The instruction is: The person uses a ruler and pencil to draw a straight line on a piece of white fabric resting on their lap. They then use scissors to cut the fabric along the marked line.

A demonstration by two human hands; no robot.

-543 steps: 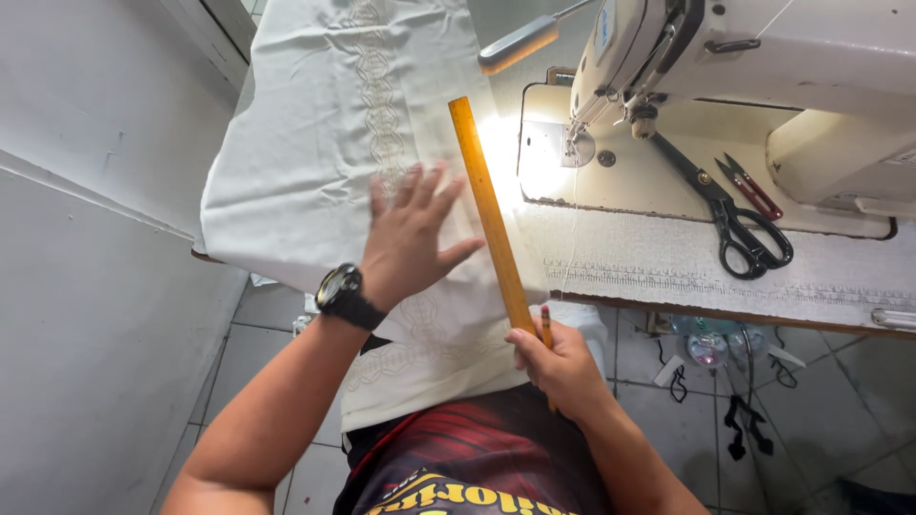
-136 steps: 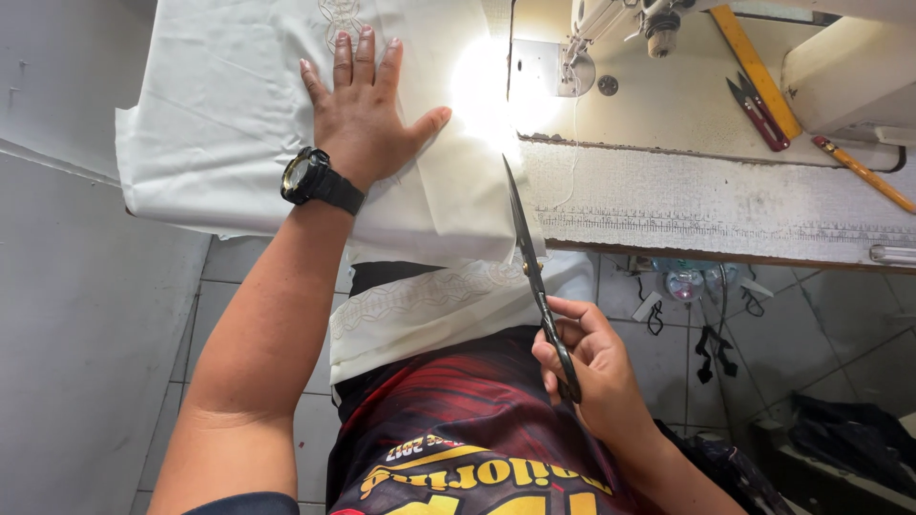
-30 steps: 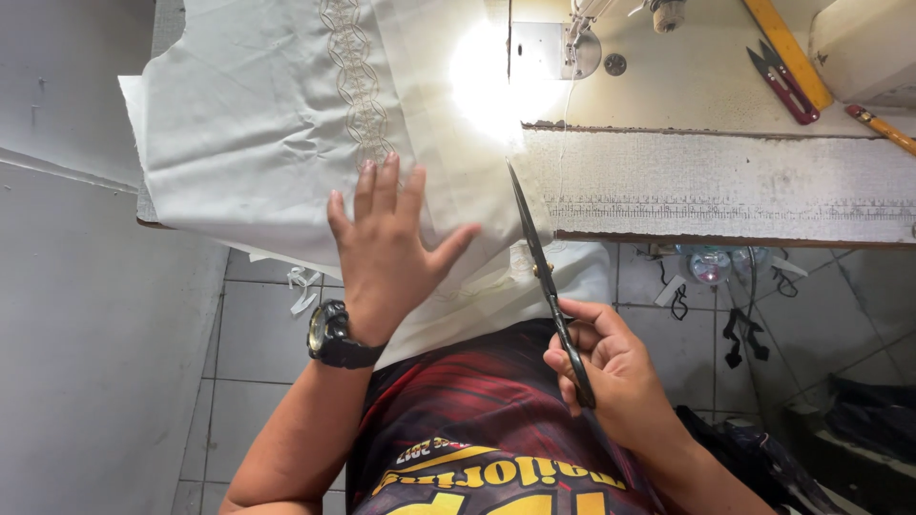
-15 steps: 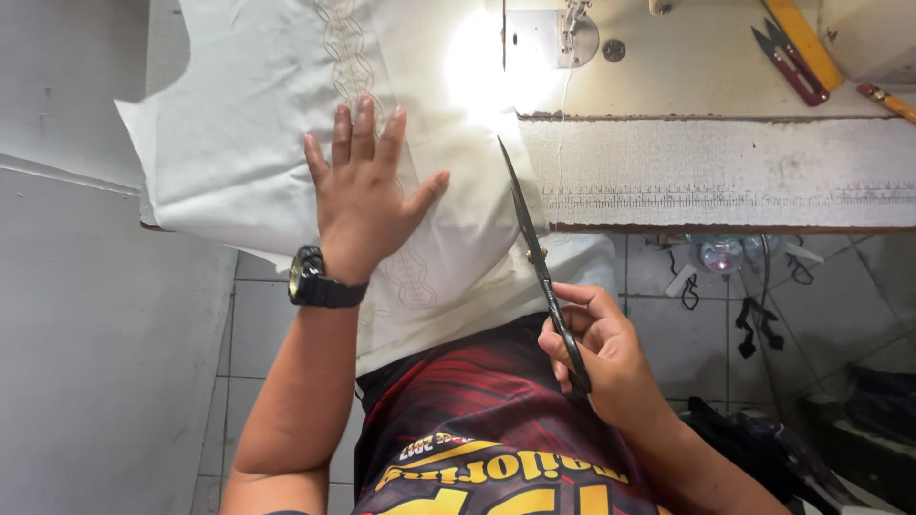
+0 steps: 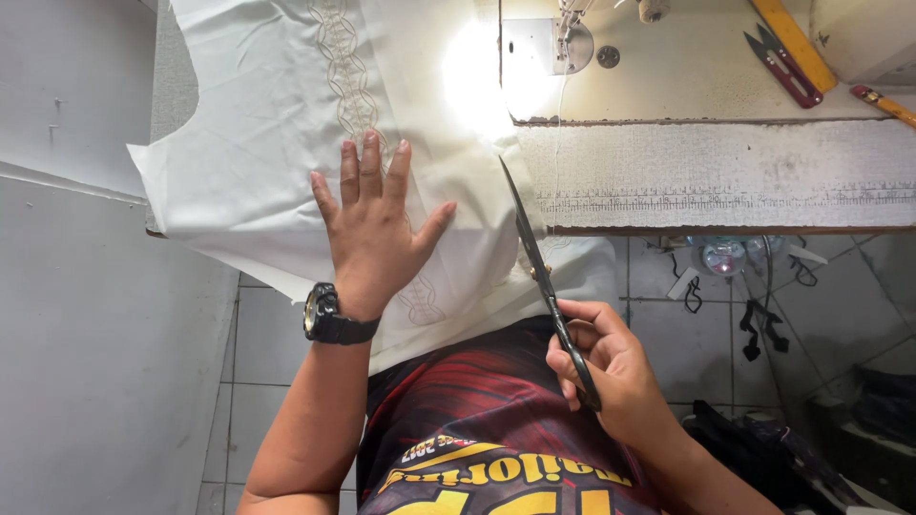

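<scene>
While left hand (image 5: 374, 227) flattens cloth (image 5: 277, 143), scissors (image 5: 534, 262) meet its edge.

A sewing table (image 5: 725, 176) carries white cloth (image 5: 258, 143) under the left hand (image 5: 377, 224); snips (image 5: 780, 65) and ruler (image 5: 792, 38) lie far beyond the right hand (image 5: 611, 367).

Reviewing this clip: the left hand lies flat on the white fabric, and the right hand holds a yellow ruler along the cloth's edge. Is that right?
Not quite. The head view shows the right hand holding black scissors, blades pointing along the edge of the white fabric; the yellow ruler lies on the sewing table. The left hand does lie flat on the fabric.
</scene>
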